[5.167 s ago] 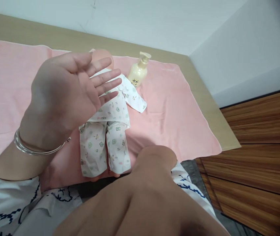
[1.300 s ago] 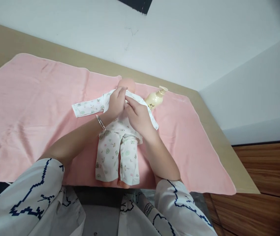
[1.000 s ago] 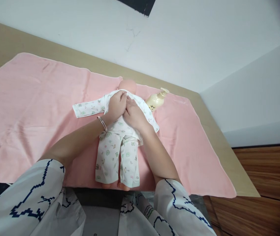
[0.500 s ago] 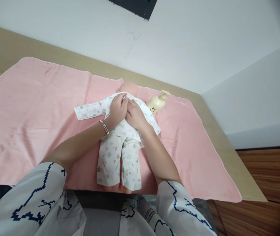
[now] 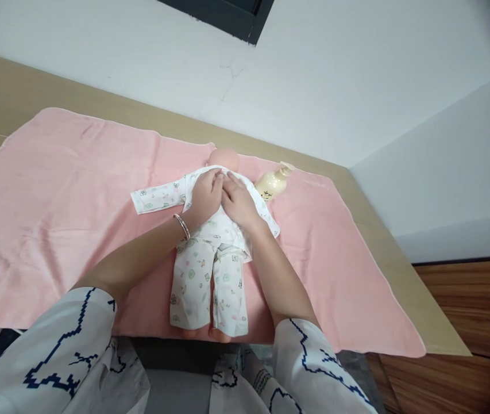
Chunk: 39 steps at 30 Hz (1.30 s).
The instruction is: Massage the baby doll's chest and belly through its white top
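Note:
A baby doll in a white printed top [image 5: 216, 230] and matching trousers [image 5: 191, 284] lies in front of me, its round head [image 5: 224, 158] away from me and its feet towards me. Palm down, my left hand [image 5: 205, 195] rests on the upper part of the top, with a bangle at its wrist. Right beside it, my right hand [image 5: 239, 200] lies on the same area, fingers pointing towards the head. Both hands look open and nearly touch along the middle, covering the cloth beneath. The doll's left-side sleeve [image 5: 158, 198] stretches outward.
A pale yellow pump bottle [image 5: 271, 184] lies tilted just right of the doll's shoulder. Under everything spreads a pink blanket [image 5: 76, 201] on a tan table [image 5: 111, 98]. A white wall [image 5: 313, 75] rises behind, and wooden panels [image 5: 464, 310] stand at the right.
The view has tilted slightly upward, so the scene sits a little lower. Both hands stay at nearly the same place on the doll's top.

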Available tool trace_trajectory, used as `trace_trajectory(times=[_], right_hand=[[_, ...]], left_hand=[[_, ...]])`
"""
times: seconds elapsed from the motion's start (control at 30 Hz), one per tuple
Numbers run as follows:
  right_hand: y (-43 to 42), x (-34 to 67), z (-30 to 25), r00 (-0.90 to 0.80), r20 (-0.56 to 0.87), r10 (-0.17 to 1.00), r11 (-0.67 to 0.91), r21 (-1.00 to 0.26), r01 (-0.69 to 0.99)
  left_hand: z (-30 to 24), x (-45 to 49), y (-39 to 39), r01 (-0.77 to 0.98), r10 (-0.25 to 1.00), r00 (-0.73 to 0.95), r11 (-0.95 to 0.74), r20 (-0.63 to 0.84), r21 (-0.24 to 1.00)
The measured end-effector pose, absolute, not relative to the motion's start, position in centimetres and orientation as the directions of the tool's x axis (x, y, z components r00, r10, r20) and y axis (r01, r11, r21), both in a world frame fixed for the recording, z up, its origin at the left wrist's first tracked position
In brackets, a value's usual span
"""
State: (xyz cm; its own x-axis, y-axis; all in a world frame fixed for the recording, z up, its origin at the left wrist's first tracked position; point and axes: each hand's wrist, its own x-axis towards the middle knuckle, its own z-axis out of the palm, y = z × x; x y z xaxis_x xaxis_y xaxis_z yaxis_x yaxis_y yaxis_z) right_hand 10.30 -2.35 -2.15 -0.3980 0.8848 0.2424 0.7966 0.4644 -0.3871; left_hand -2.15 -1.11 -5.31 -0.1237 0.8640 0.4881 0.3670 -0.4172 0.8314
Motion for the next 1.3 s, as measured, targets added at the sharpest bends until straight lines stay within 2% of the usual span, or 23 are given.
trace_trajectory(times=[0.13, 0.23, 0.3, 0.37, 0.57, 0.73, 0.8, 0.93, 1.07, 1.2, 1.3], right_hand=[[-2.3, 10.3, -2.5, -0.228, 0.282, 0.932, 0.322, -0.358, 0.877], [-3.8, 9.2, -1.9, -0.329, 0.262, 0.907, 0.401, -0.298, 0.867], [-4.3, 8.7, -1.6, -0.430, 0.244, 0.869, 0.490, -0.305, 0.817], [-3.9, 8.9, -1.7, -0.442, 0.248, 0.862, 0.505, -0.343, 0.792], [-2.0, 10.0, -3.3, -0.261, 0.284, 0.923, 0.362, -0.404, 0.840], [-3.3, 8.7, -3.1, -0.067, 0.324, 0.944, 0.189, -0.361, 0.913], [-3.7, 8.4, -2.9, -0.043, 0.347, 0.937, 0.163, -0.324, 0.932], [-3.3, 9.0, -3.1, -0.141, 0.321, 0.937, 0.234, -0.273, 0.933], [-2.0, 10.8, -4.1, -0.259, 0.292, 0.921, 0.344, -0.291, 0.893], [-1.9, 11.5, -4.2, -0.277, 0.253, 0.927, 0.352, -0.332, 0.875], [-3.5, 10.5, -3.3, -0.263, 0.214, 0.941, 0.321, -0.313, 0.894]], left_hand=[[-5.4, -2.2, -1.2, 0.359, 0.867, -0.119, -0.418, 0.485, 0.835], [-5.4, -2.2, -1.3, 0.350, 0.862, -0.127, -0.423, 0.490, 0.836], [-5.4, -2.2, -1.3, 0.341, 0.862, -0.128, -0.427, 0.491, 0.838], [-5.3, -2.2, -1.2, 0.354, 0.866, -0.125, -0.417, 0.484, 0.837], [-5.5, -2.1, -1.2, 0.449, 0.862, -0.091, -0.411, 0.499, 0.793], [-6.3, -2.5, -1.6, 0.561, 0.808, -0.097, -0.438, 0.581, 0.703], [-6.6, -2.8, -1.9, 0.588, 0.791, -0.087, -0.450, 0.606, 0.672], [-6.9, -3.3, -2.4, 0.642, 0.802, -0.027, -0.444, 0.596, 0.626], [-7.0, -3.2, -2.4, 0.702, 0.812, 0.014, -0.424, 0.584, 0.573], [-7.0, -3.3, -2.4, 0.710, 0.785, 0.113, -0.493, 0.609, 0.503], [-6.7, -3.5, -2.7, 0.714, 0.776, 0.139, -0.509, 0.615, 0.481]])
